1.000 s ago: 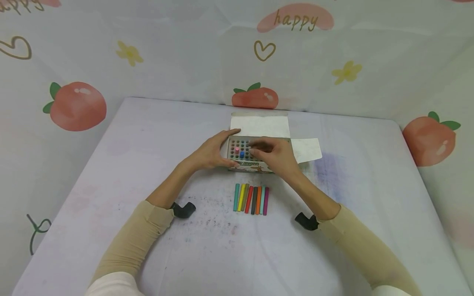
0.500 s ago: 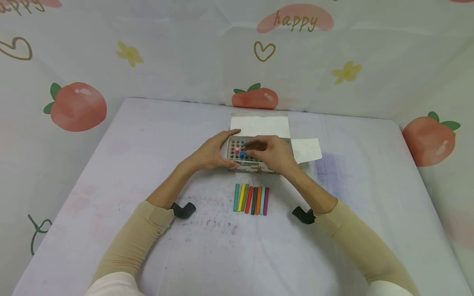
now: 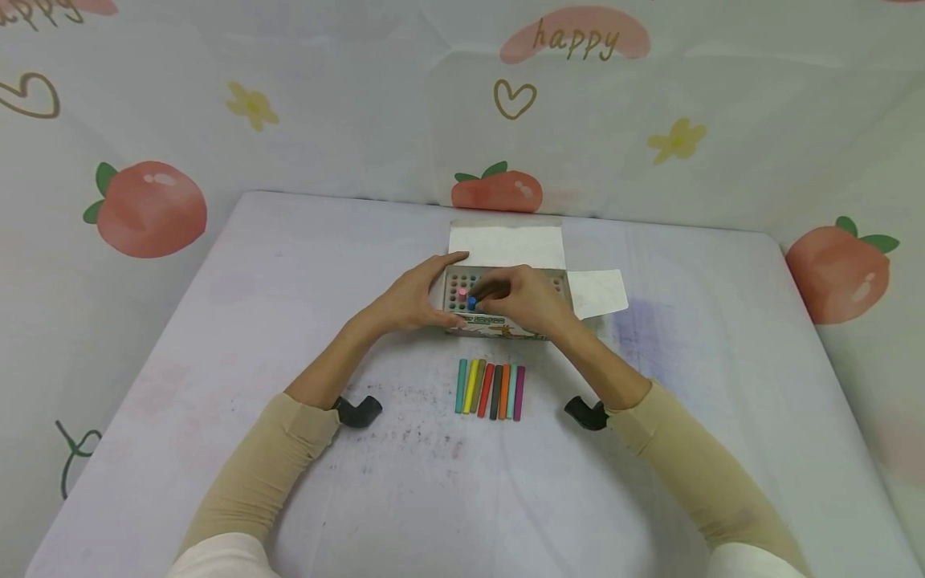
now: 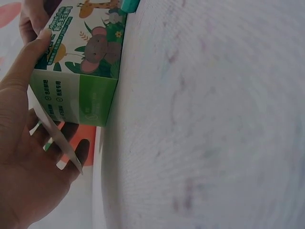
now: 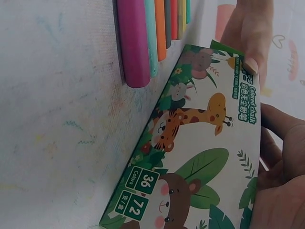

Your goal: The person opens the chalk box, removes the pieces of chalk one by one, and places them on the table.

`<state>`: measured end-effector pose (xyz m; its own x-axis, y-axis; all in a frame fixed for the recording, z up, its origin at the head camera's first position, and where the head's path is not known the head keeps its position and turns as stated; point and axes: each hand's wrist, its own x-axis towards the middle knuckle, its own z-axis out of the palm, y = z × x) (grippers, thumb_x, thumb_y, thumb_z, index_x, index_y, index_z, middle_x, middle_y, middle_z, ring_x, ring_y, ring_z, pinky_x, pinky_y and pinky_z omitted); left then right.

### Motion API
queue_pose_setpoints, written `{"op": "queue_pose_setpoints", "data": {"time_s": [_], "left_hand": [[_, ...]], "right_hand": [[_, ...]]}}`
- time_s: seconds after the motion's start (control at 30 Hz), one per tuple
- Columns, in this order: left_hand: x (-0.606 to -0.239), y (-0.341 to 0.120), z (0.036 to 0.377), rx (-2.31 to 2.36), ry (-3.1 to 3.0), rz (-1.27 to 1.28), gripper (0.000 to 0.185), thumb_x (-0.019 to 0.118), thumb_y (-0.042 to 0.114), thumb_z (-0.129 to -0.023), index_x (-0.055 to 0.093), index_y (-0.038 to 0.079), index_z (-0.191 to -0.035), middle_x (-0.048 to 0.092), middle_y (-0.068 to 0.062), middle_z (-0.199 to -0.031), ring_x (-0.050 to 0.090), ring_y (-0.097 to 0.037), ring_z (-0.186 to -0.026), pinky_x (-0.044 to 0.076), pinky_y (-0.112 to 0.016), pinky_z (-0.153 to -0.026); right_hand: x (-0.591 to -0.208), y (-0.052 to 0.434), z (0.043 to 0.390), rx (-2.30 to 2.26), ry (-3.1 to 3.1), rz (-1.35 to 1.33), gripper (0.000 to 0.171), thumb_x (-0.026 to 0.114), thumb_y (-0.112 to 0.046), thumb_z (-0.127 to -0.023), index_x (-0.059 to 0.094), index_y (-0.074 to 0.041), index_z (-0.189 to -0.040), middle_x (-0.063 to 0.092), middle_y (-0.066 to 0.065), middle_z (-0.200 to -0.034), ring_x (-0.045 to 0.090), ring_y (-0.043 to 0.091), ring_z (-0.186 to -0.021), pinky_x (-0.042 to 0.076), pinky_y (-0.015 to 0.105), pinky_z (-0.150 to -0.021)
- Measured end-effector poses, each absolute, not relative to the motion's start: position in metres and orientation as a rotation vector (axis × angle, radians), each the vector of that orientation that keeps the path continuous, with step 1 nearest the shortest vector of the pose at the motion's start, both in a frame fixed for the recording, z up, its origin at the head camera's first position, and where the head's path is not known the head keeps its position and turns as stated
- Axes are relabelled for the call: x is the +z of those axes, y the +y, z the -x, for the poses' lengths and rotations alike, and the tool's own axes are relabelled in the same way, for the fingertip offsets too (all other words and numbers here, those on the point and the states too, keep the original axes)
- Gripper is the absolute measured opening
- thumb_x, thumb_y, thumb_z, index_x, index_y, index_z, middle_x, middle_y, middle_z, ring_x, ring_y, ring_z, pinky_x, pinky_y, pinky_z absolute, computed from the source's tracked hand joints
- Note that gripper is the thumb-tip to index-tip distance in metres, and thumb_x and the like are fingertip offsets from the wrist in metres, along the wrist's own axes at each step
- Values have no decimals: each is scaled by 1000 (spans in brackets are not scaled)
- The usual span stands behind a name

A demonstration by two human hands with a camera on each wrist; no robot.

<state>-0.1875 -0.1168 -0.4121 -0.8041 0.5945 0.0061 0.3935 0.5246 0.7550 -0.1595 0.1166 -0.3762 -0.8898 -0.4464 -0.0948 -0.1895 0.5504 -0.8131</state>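
A printed chalk box (image 3: pixel 509 324) stands with its lid folded back, its top showing a grid of round holes. My left hand (image 3: pixel 412 301) grips the box's left end, thumb on the front and fingers toward the back; in the left wrist view a paper flap (image 4: pixel 57 136) lies between palm and fingers. Two sticks poke up from the grid: a pink chalk (image 3: pixel 462 295) and a blue chalk (image 3: pixel 472 303). My right hand (image 3: pixel 531 301) reaches over the box, bent fingertips right at the blue chalk. Whether they pinch it I cannot tell. That hand hides the middle of the grid.
Several chalk sticks (image 3: pixel 496 392) in different colours lie in a row in front of the box. A white side flap (image 3: pixel 598 294) sticks out to the right, and the lid (image 3: pixel 507 245) lies open behind. White cloth (image 3: pixel 405 498) covers the table.
My right hand has moved left across the holes, its fingertips arriving at the blue chalk. The left hand, box and chalk row have kept their places.
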Motion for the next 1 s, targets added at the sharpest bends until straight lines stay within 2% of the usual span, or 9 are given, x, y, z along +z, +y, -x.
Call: {"op": "queue_pose_setpoints", "data": {"time_s": [0.2,0.4,0.7,1.0], "left_hand": [[-414,-117,187,1162,2507,-825,105,89,40,-72,28,26,-157,41,-5,-149,46,-21,-119,39,-46,-100],[-415,-117,188,1170,2503,-826,106,89,41,-72,28,26,-157,39,-4,-151,44,-21,-124,37,-47,-104],[-412,-116,187,1166,2501,-825,106,89,42,-72,28,26,-157,40,-4,-150,44,-21,-126,37,-46,-104],[-412,-116,187,1149,2517,-834,107,89,42,-72,28,24,-157,37,-6,-153,42,-23,-130,36,-48,-105]], "right_hand": [[-376,114,160,-1217,2518,531,17,74,-15,-90,76,-12,-107,73,1,-99,67,16,-91,53,35,-81],[-375,115,159,-1216,2514,492,16,76,-17,-89,79,-14,-105,73,0,-99,67,15,-89,54,34,-78],[-379,115,158,-1258,2585,519,17,77,-27,-89,80,-18,-103,74,-3,-96,66,13,-84,52,32,-71],[-380,115,156,-1340,2654,557,22,75,-25,-90,78,-14,-109,75,1,-103,68,14,-89,53,32,-75]]}}
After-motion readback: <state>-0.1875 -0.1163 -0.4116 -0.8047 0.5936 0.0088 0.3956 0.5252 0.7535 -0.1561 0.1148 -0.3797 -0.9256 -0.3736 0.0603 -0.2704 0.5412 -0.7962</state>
